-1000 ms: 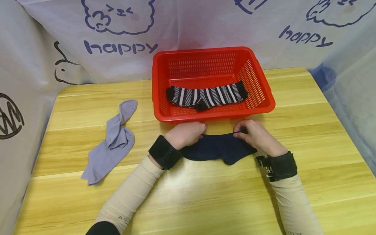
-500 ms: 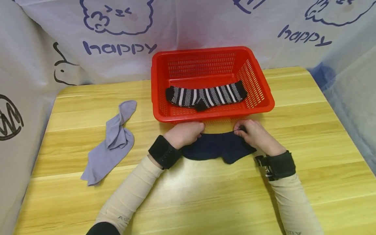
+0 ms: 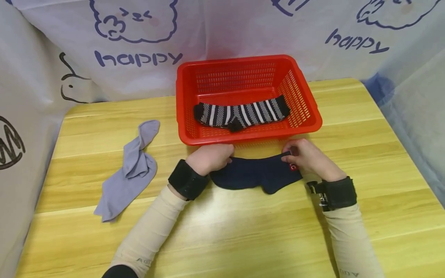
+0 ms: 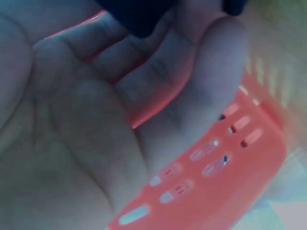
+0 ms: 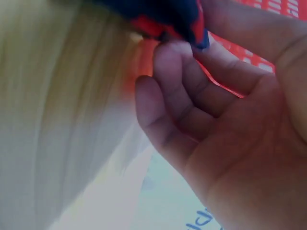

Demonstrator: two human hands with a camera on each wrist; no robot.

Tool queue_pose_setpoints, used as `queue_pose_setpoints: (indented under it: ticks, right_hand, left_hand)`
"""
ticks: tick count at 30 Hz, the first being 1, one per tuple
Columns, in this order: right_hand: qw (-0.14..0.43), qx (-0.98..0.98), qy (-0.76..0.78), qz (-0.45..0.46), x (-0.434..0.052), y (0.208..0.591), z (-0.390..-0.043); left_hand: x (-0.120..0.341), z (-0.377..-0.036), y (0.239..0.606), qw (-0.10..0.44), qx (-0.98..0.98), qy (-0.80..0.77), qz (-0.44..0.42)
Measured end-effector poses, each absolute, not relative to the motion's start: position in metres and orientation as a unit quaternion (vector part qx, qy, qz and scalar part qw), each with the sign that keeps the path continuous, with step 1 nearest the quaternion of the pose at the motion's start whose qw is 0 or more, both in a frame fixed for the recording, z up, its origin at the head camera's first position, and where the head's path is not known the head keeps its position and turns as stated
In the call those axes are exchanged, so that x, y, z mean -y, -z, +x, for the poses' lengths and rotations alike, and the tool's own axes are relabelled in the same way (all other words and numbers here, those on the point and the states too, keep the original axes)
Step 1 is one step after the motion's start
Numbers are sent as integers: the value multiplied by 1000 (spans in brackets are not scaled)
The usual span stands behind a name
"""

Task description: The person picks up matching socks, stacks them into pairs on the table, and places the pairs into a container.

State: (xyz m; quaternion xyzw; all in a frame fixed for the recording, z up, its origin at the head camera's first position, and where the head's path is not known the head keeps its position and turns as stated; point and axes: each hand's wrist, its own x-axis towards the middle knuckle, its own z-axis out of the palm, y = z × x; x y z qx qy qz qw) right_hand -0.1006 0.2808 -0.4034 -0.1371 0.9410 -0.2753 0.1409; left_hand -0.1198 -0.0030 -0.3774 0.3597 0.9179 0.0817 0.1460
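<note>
A navy sock (image 3: 255,173) with a small red mark near one end stretches sideways between my two hands, just in front of the red basket (image 3: 250,139). My left hand (image 3: 211,157) pinches its left end; in the left wrist view dark fabric shows at the fingertips (image 4: 223,45). My right hand (image 3: 309,156) pinches the upper right corner beside the red mark. Seen from the right wrist, navy and red cloth (image 5: 177,21) is caught between thumb and fingers. Inside the basket lies a black, white and grey striped sock pair (image 3: 241,112).
To the left, a crumpled grey-lilac sock (image 3: 130,173) lies on the wooden table (image 3: 236,235). White cloth (image 3: 194,31) with drawings and lettering hangs behind the basket and along both sides.
My right hand has shifted slightly right and its grip on the sock has changed, exposing the red mark. My left hand has moved a little left. The head view has shifted slightly.
</note>
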Motion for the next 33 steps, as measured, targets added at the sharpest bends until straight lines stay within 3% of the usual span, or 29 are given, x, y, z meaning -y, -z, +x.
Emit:
queue_pose_setpoints:
  ticks: [11, 27, 33]
  right_hand:
    - [157, -943, 274, -107, -293, 400, -102]
    - [148, -949, 268, -73, -296, 403, -104]
    - [180, -944, 269, -65, -302, 399, -102]
  left_hand:
    - [5, -119, 380, 113, -916, -61, 379]
    - [0, -116, 381, 128, -920, -63, 365]
    - [-1, -116, 381, 113, -924, -66, 360]
